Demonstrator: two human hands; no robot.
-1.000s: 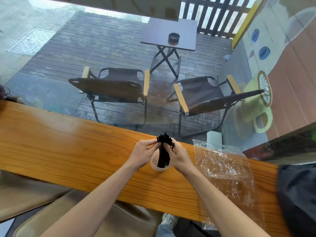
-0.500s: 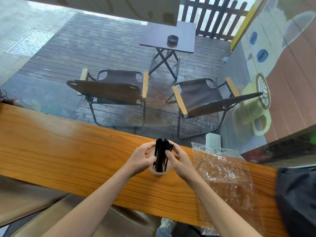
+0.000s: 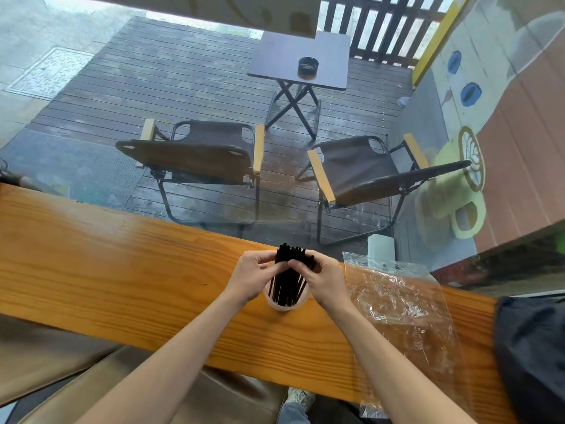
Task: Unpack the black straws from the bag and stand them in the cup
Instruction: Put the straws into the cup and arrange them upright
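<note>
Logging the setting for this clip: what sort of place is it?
Probably a café: a wooden counter at a window, folding chairs and a small table on the deck outside, a painted coffee mug on the wall.

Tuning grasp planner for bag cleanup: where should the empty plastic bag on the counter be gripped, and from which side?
Probably pinch the plastic bag at its far open edge, coming from above. It lies flat and crinkled on the wooden counter, so only raised wrinkles or an edge offer purchase.

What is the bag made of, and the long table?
The bag looks like thin clear plastic: it is see-through, crinkled and shiny. The table looks like varnished wood: orange-brown with grain lines and a glossy sheen, though it could be a wood-look coating.
</note>
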